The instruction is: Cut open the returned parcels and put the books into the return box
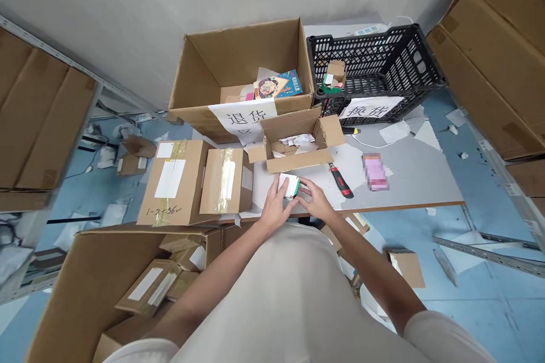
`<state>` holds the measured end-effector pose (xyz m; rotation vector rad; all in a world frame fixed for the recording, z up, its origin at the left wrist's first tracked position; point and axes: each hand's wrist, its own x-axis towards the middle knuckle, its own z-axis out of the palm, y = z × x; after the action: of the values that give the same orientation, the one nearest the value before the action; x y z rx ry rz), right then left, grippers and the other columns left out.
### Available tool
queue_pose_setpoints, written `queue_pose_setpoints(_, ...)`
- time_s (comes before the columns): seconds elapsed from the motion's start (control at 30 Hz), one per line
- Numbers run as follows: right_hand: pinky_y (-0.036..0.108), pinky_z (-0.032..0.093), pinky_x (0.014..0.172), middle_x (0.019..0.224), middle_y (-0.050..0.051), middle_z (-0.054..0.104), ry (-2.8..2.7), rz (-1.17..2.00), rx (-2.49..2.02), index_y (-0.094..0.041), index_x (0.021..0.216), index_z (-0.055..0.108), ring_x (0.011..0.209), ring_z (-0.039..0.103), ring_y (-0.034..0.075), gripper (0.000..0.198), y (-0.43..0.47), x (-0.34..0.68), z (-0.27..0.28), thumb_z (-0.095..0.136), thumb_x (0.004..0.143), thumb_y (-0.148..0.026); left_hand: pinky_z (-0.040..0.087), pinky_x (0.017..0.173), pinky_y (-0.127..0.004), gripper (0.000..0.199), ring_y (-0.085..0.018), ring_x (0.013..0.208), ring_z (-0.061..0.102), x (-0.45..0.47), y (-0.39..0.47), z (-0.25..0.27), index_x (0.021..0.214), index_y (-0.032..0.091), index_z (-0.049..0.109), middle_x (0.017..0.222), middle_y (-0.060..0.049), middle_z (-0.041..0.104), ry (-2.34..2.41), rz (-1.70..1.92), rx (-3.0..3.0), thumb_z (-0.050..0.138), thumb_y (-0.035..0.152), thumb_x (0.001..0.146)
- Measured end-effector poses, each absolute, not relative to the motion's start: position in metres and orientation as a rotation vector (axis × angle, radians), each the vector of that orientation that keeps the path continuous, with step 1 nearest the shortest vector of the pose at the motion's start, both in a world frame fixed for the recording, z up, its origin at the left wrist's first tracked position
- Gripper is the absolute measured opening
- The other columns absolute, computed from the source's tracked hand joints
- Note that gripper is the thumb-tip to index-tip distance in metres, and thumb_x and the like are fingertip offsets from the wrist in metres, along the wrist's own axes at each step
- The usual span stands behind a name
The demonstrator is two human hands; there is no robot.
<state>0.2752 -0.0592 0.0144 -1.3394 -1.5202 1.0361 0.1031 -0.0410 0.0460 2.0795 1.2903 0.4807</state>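
A small white box with a green edge (pixel 289 186) is held between my two hands, close to the table's front edge. My left hand (pixel 276 204) grips its left side, fingers on top and thumb at the lower edge. My right hand (pixel 313 197) closes on its right side with the fingertips. Just beyond lies an opened cardboard box (pixel 298 164) with its flaps spread and crumpled white paper (pixel 298 140) inside. To the right of my hands rests a red-and-black utility knife (pixel 341 181).
Behind stand a large carton (pixel 200 119) holding a blue illustrated box (pixel 279 85) and a black plastic crate (pixel 383 91). Two taped parcels (pixel 170 204) sit at left. A blurred pink item (pixel 375 172) lies at right. Below left, a big carton (pixel 63 295) holds several parcels.
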Motion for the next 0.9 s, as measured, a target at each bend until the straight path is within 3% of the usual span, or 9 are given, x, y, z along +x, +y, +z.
queue_pose_setpoints(0.2, 0.035, 0.052, 0.085, 0.114, 0.008, 0.066, -1.622, 1.031, -1.435, -0.022, 0.126, 0.054, 0.092, 0.066, 0.019, 0.039, -0.051, 0.29, 0.02, 0.048, 0.088, -0.028, 0.027, 0.11, -0.046, 0.057, -0.027, 0.139, 0.023, 0.109, -0.041, 0.04, 0.142, 0.017, 0.029, 0.149, -0.016, 0.025, 1.362, 0.51, 1.965, 0.038, 0.043, 0.091)
queue_pose_setpoints(0.33, 0.032, 0.052, 0.081, 0.102, 0.006, 0.07, -1.679, 1.004, -1.455, -0.021, 0.114, 0.061, 0.09, 0.067, 0.018, 0.028, -0.043, 0.293, 0.029, 0.049, 0.089, -0.027, 0.028, 0.11, -0.046, 0.055, -0.027, 0.139, 0.023, 0.107, -0.044, 0.037, 0.141, 0.017, 0.029, 0.151, -0.016, 0.021, 1.327, 0.512, 2.03, 0.037, 0.04, 0.092)
queue_pose_setpoints(0.5, 0.031, 0.049, 0.084, 0.103, 0.007, 0.068, -1.917, 0.94, -1.334, -0.021, 0.106, 0.062, 0.095, 0.064, 0.017, 0.021, -0.035, 0.299, 0.038, 0.048, 0.089, -0.022, 0.028, 0.109, -0.046, 0.056, -0.028, 0.139, 0.022, 0.103, -0.044, 0.033, 0.141, 0.016, 0.028, 0.151, -0.018, 0.019, 1.28, 0.498, 2.095, 0.037, 0.039, 0.092)
queue_pose_setpoints(0.67, 0.032, 0.049, 0.086, 0.11, 0.007, 0.065, -2.053, 0.843, -1.241, -0.02, 0.093, 0.063, 0.1, 0.061, 0.017, 0.019, -0.032, 0.305, 0.038, 0.044, 0.09, -0.019, 0.03, 0.106, -0.049, 0.08, -0.034, 0.139, 0.02, 0.103, -0.042, 0.028, 0.142, 0.017, 0.025, 0.151, -0.021, 0.014, 1.25, 0.496, 2.113, 0.059, 0.051, 0.077)
queue_pose_setpoints(0.9, 0.036, 0.048, 0.089, 0.12, 0.01, 0.06, -2.267, 0.644, -1.351, -0.02, 0.096, 0.063, 0.107, 0.057, 0.021, 0.025, -0.045, 0.306, 0.027, 0.04, 0.088, -0.016, 0.033, 0.106, -0.046, 0.073, -0.03, 0.134, 0.03, 0.108, -0.04, 0.022, 0.14, 0.017, 0.027, 0.142, -0.019, 0.03, 1.204, 0.537, 2.084, 0.06, 0.029, 0.076)
